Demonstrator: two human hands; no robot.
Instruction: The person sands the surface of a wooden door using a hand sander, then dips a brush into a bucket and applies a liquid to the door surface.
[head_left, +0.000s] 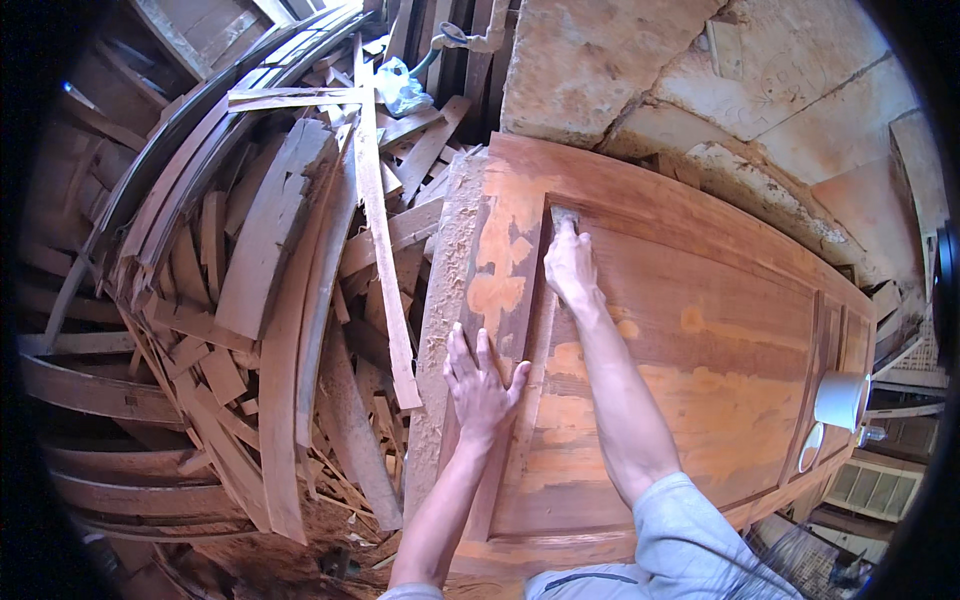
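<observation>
A large reddish-brown wooden panel door [650,270] lies flat before me, with light orange filler patches smeared over its frame and recessed panel. My right hand [572,265] reaches to the far left inner corner of the recess. Its fingers are closed round a small flat grey piece [565,214], pressed against the corner; its exact kind is too small to tell. My left hand [478,385] rests on the door's left frame edge, fingers spread, holding nothing.
Left of the door is a heap of wood offcuts [270,240], with a long thin strip [372,200] and a light blue plastic bag [402,90]. A white tub [840,400] and its round lid [811,446] sit on the door's right end. Stone slabs [600,70] lie beyond.
</observation>
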